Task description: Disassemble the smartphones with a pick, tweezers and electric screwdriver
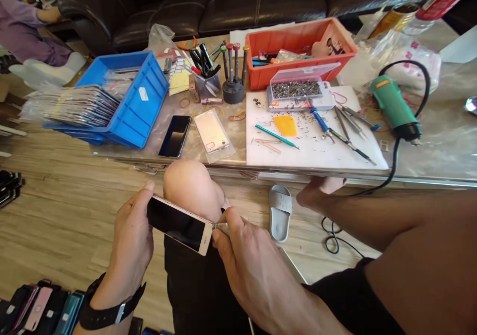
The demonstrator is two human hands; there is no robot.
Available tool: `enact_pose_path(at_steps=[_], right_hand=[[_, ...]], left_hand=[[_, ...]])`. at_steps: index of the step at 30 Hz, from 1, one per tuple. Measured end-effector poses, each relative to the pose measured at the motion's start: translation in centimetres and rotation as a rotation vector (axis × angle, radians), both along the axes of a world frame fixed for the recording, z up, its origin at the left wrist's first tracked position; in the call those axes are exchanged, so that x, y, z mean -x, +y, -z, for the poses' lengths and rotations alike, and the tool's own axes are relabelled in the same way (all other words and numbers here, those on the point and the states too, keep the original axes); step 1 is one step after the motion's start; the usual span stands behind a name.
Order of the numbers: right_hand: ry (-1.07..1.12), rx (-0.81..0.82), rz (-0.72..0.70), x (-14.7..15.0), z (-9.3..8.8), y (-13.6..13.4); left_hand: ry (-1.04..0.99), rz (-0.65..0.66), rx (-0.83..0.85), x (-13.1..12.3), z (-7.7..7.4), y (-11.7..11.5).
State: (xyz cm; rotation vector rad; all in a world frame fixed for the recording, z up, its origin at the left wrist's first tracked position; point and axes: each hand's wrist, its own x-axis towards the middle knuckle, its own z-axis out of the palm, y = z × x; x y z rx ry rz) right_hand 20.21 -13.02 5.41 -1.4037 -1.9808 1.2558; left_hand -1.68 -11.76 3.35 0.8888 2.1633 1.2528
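Smartphone (179, 224) sits gripped in the left hand (130, 245) while the right hand (253, 265) pinches a small metal tool (221, 227) at its end; a slip could scratch the frame (206, 239).

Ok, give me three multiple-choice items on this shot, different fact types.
1. Where is the green heat gun?
A) in the blue crate
B) on the bench, right of the white board
C) on the floor

2. How many screwdrivers stand in the round black holder?
A) two
B) three
C) four

3. The smartphone in the left hand: its screen is?
A) dark
B) lit
C) in a plastic sleeve

1 B: it lies right of the board.
2 C: four handles show.
3 A: the glass looks black.
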Motion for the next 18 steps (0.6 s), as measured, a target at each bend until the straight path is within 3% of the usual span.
enact_pose_path(at_steps=[3, 9, 13, 16, 18], right_hand=[[0.074, 0.115, 0.02, 0.1, 0.4, 0.3], [0.304, 0.58, 0.118, 0.4, 1.8, 1.5], [0.394, 0.622, 0.139, 0.3, 2.3, 1.7], [0.465, 0.655, 0.107, 0.0, 2.3, 1.7], [0.456, 0.674, 0.09, -0.2, 2.2, 1.8]], left_hand=[[-0.011, 0.053, 0.098, 0.7, 0.2, -0.5], [0.512, 0.322, 0.172, 2.7, -0.1, -1.4], [0.847, 0.691, 0.011, 3.7, -0.5, -2.1], [0.934, 1.051, 0.019, 3.9, -0.7, -2.7], [0.954, 1.152, 0.053, 3.8, -0.7, -3.1]])
